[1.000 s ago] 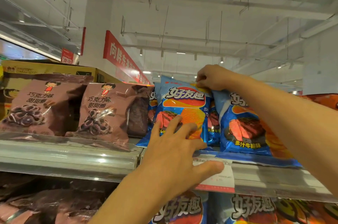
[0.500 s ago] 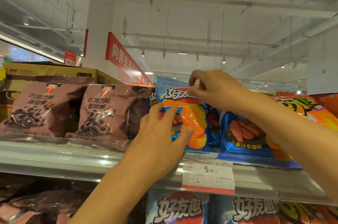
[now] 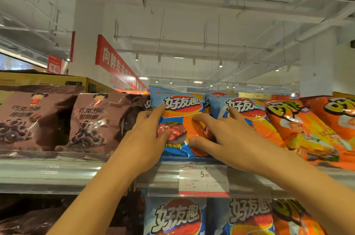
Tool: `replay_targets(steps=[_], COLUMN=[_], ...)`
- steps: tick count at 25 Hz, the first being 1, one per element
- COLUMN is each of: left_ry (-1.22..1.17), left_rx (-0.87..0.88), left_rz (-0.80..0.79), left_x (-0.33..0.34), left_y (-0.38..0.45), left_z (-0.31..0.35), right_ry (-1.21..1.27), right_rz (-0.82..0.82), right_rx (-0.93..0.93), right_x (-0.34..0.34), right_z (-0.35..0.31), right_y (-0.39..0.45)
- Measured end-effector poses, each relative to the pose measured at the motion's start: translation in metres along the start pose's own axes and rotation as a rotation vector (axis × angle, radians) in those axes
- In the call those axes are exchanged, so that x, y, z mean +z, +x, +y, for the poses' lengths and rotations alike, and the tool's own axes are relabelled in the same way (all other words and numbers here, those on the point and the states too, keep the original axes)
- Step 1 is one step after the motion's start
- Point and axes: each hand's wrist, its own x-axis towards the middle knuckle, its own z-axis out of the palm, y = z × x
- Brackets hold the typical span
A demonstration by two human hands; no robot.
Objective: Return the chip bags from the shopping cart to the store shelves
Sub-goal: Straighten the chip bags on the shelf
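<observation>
Both hands have come down onto the front of the blue chip bag (image 3: 178, 119), which now stands upright on the shelf (image 3: 57, 173).
Left hand (image 3: 148, 138) presses its left edge with straight fingers; right hand (image 3: 228, 138) lies spread on its right side, beside a second blue bag (image 3: 242, 108); neither grips.

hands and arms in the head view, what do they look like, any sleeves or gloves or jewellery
Both arms are bare up to the frame's bottom edge: no sleeves show. The left hand and the right hand wear no gloves. No rings show on the visible fingers, and no watch or bracelet at either wrist. Nails look short and unpainted.
</observation>
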Motion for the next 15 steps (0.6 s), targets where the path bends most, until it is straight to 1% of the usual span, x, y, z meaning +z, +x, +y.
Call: replay_targets(steps=[1,3,4,5,6,7,8,9,10,11,13,15], left_ry=[0.004,0.032,0.119,0.252,0.352,0.376,0.365,0.352,0.347,0.354,0.395,0.445], left_rx=[-0.005,-0.022,-0.015,0.031,0.12,0.237,0.351,0.441,0.495,0.51,0.487,0.452], left_rz=[-0.003,0.027,0.072,0.138,0.201,0.226,0.196,0.134,0.062,-0.002,-0.086,-0.147], left_x=[0.001,0.005,0.007,0.011,0.018,0.026,0.038,0.052,0.067,0.079,0.095,0.102], left_y=[0.0,-0.002,-0.004,-0.008,-0.013,-0.018,-0.022,-0.025,-0.027,-0.027,-0.026,-0.026], left_z=[0.001,0.008,0.012,0.019,0.028,0.04,0.053,0.065,0.076,0.084,0.089,0.086], right_ry=[0.02,0.102,0.131,0.138,0.138,0.146,0.174,0.222,0.297,0.38,0.455,0.539], right_rz=[0.049,0.231,0.33,0.403,0.437,0.429,0.384,0.324,0.268,0.23,0.189,0.262], right_rx=[-0.012,-0.005,0.031,0.096,0.178,0.265,0.335,0.375,0.381,0.359,0.304,0.318], right_x=[0.001,0.0,-0.001,-0.002,-0.003,-0.002,-0.001,0.001,0.004,0.008,0.009,0.004], right_z=[0.004,0.022,0.036,0.051,0.065,0.078,0.087,0.092,0.096,0.099,0.104,0.115], right_y=[-0.006,-0.021,-0.029,-0.037,-0.045,-0.051,-0.055,-0.055,-0.055,-0.054,-0.051,-0.044])
